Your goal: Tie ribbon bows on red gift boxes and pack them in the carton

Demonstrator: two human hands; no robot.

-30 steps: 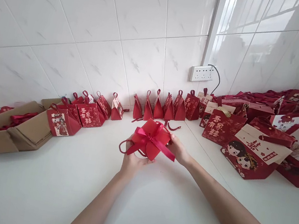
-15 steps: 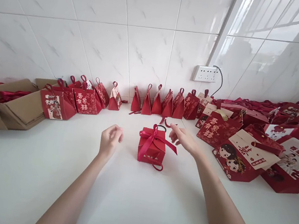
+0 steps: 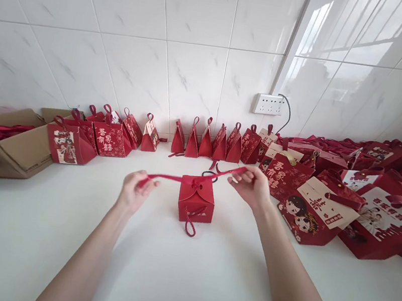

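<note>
In the middle of the white table sits a small red gift box (image 3: 195,204), upright, with a twisted red cord loop (image 3: 189,226) hanging down its front. A red ribbon (image 3: 169,177) passes through the top of the box and stretches out to both sides. To the left, my left hand (image 3: 135,190) is closed on one ribbon end. Higher on the right, my right hand (image 3: 252,186) pinches the other end between thumb and fingers. Neither hand touches the box itself. Behind the box lies a thin black loop (image 3: 210,174), partly covered.
Several small red boxes (image 3: 205,143) stand along the tiled wall. An open cardboard box (image 3: 20,155) with red ribbons is at left. Large red gift bags (image 3: 314,209) crowd the right side. A white power strip (image 3: 268,104) with a cable hangs on the wall.
The bow on top of the box has come undone. Both hands, beside the box before, now hold the ribbon ends pulled apart. The cord loop has swung leftward.
</note>
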